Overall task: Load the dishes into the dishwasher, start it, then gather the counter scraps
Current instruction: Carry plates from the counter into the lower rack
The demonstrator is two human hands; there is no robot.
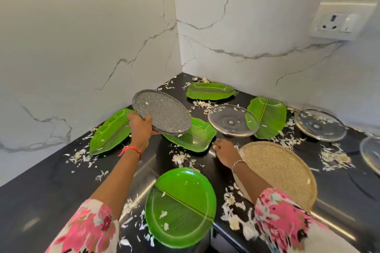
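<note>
My left hand (141,126) grips the near rim of a grey speckled round plate (164,112) and holds it tilted above the black counter (51,187). My right hand (225,151) reaches over the counter by the corner of a green leaf-shaped tray (197,137); its fingers are blurred and curled downward with nothing seen in them. A tan speckled plate (283,168) lies just right of that wrist. A round green plate (181,207) sits at the near edge. White scraps (181,158) are scattered all over the counter.
More green leaf trays lie at the left (109,131), the back (209,91) and the right (269,115). Clear glass plates sit in the middle (233,120) and at the right (319,124), a third (370,152) cut by the frame. Marble walls meet behind; a wall socket (337,21) is upper right.
</note>
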